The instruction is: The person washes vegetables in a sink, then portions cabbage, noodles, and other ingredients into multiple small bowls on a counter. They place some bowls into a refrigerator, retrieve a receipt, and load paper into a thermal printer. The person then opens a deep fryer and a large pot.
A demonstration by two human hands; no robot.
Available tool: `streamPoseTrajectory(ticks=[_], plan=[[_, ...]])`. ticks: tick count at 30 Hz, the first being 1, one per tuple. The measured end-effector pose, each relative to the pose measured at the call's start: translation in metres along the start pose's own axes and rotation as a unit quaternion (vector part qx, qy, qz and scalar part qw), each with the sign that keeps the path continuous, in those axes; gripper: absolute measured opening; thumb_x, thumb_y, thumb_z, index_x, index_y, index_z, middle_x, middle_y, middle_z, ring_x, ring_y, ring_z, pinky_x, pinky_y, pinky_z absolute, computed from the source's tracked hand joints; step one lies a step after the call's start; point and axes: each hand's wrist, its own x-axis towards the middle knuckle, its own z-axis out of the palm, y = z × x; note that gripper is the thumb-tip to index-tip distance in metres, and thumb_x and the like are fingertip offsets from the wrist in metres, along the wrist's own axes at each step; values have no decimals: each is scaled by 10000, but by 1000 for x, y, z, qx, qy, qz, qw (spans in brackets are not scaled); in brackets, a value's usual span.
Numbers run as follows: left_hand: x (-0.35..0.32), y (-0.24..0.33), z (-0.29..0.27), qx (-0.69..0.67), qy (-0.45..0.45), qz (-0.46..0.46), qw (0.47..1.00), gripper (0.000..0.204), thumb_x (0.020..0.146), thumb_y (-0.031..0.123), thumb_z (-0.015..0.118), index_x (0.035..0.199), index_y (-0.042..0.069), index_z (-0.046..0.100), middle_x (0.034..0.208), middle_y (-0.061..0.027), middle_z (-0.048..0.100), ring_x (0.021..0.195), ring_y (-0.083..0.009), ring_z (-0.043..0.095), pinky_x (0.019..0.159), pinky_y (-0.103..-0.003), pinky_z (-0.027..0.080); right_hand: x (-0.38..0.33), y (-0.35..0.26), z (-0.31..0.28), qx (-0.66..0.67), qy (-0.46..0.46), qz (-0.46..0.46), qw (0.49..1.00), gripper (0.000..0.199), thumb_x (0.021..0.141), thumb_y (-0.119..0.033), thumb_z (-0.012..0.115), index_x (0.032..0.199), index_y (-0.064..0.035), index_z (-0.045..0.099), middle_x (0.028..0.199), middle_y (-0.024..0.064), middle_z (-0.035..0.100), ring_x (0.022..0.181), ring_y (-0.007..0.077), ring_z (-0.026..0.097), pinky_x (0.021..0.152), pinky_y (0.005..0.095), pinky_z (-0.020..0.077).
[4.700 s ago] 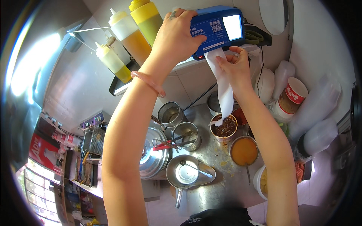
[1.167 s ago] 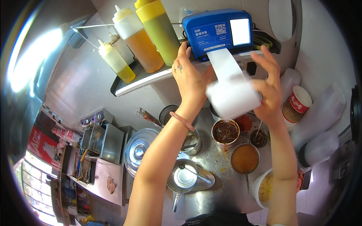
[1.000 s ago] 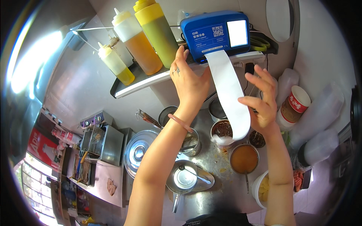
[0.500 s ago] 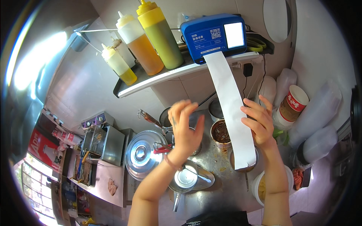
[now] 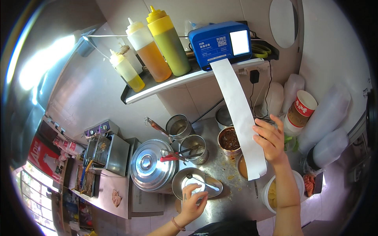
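Note:
A long white paper strip (image 5: 239, 118) hangs from the blue printer (image 5: 214, 44) on the wall shelf, its loose end curling over the counter. My right hand (image 5: 271, 141) is at the strip's right edge, fingers stretched and apart, the fingertips appearing to touch it; the thumb is hidden. Low over the counter, my left hand (image 5: 193, 203) is loosely curled with finger and thumb apart, nothing seen in it. Just beyond it stands a metal pan (image 5: 182, 176) with a white-filled round container and a spoon, partly covered by the hand.
Squeeze bottles (image 5: 169, 45) line the shelf. A lidded steel pot (image 5: 151, 163) stands left, near metal cups (image 5: 179, 126) with tongs. A pot of dark sauce (image 5: 228, 141) sits mid-counter. Stacked cups (image 5: 301, 110) and a white tub (image 5: 299, 183) are on the right.
My left hand has dropped from beside the strip toward the pan, uncovering the metal cups. My right hand stays beside the paper. The view has shifted slightly.

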Motion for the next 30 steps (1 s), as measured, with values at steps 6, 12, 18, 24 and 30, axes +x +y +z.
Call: streamPoseTrajectory(ticks=[6,12,18,24,30], plan=[[-54,7,1,6,14,-77,997,234,734,8,742,945,95,690,1159,-118,573,1113,-321,519,941,-410,425,-7,-11,-6,-7,6,3,1000,143,819,-50,671,946,-92,621,1075,80,696,1056,276,674,1016,531,412],[-77,14,2,1,36,-106,994,237,734,6,735,951,90,695,1160,-127,580,1113,-312,519,934,-404,436,-18,-20,-13,-15,4,1,1000,142,831,-48,665,957,-87,613,1075,85,703,1046,283,682,1009,527,416],[-87,16,-2,-5,36,-121,992,242,732,37,753,962,83,692,1184,-123,573,1137,-319,522,967,-415,411,-24,-29,-25,-16,-18,2,1000,137,835,-43,660,958,-74,608,1084,102,706,1054,293,682,1005,519,420],[-100,23,-5,-6,44,-124,991,251,719,30,755,956,90,695,1182,-127,578,1137,-324,521,955,-418,419,-31,-39,-36,-25,-46,11,999,138,830,-38,663,956,-66,614,1089,109,706,1066,291,679,1005,501,425],[-116,26,-9,-10,62,-114,991,249,717,28,751,952,92,700,1184,-129,583,1120,-322,522,933,-415,432,-38,-53,-45,-33,-65,13,997,133,827,-34,667,949,-62,622,1093,108,706,1077,282,677,1004,491,430]])
